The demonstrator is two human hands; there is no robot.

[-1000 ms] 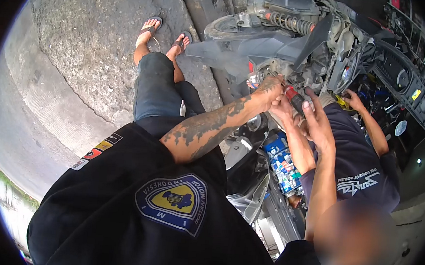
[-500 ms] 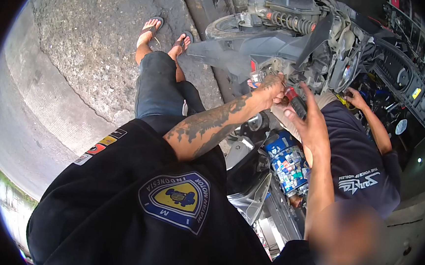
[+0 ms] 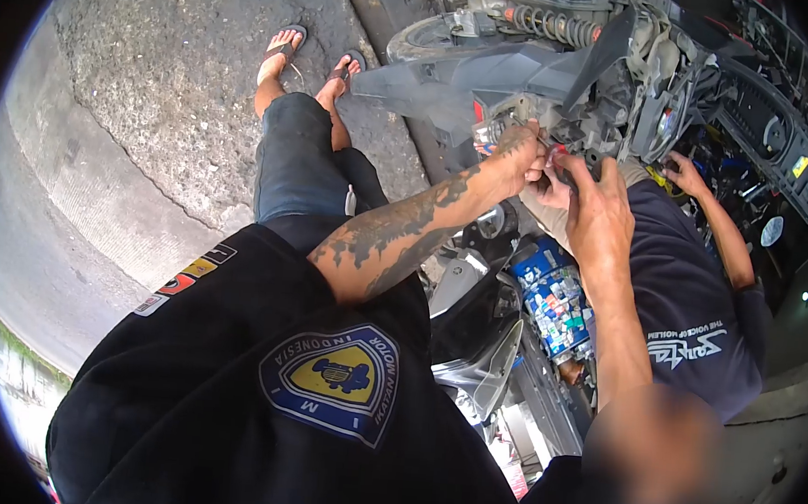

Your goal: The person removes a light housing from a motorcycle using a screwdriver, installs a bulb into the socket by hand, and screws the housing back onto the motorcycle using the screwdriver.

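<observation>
My tattooed left hand is closed, its fingers pinched in front of the opened motorcycle; what they grip is hidden. Close beside it, my right hand has its thumb and fingers round the handle of a red-and-black screwdriver. The handle is mostly covered by my fingers, and its tip is out of sight by my left hand. Exposed dark mechanical parts of the motorcycle lie just beyond both hands.
A co-worker in a dark shirt crouches at the right, one hand by the motorcycle. A blue container covered in stickers and another motorcycle are below my forearms. Concrete ground spreads to the left.
My right hand has gone from spread fingers around the screwdriver handle to closed on it. The screwdriver has shifted up slightly, closer to my left hand, which stays almost in place.
</observation>
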